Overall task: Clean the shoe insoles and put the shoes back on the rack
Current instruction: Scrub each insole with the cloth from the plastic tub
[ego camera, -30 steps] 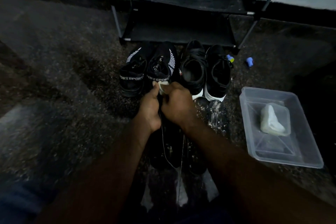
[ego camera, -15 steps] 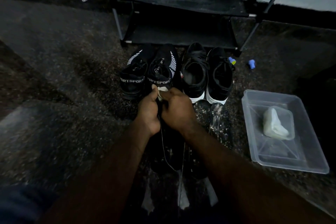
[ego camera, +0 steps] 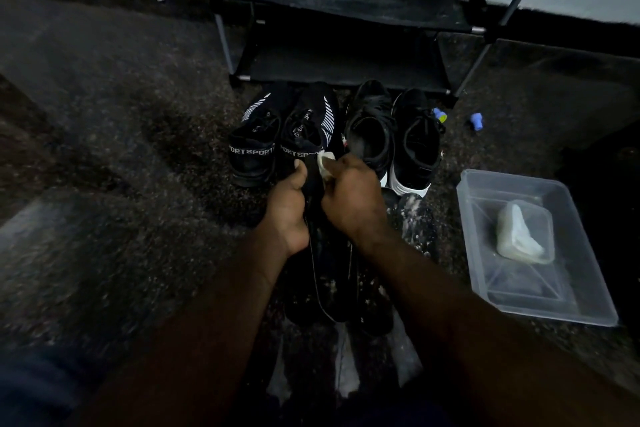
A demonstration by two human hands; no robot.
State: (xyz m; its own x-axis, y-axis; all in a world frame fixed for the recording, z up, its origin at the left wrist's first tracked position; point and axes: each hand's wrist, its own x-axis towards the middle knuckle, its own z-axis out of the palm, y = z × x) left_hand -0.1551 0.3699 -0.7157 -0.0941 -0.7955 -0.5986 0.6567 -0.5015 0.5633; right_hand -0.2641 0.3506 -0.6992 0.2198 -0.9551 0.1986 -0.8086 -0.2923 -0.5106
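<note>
Right hand (ego camera: 353, 199), holding cloth (ego camera: 325, 163), has parted from left hand (ego camera: 287, 210) gripping insole (ego camera: 314, 191).

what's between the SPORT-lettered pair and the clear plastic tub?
Head view: the black, white-soled pair stands between the SPORT pair and the tub; a speckled insole lies just in front of it.
</note>
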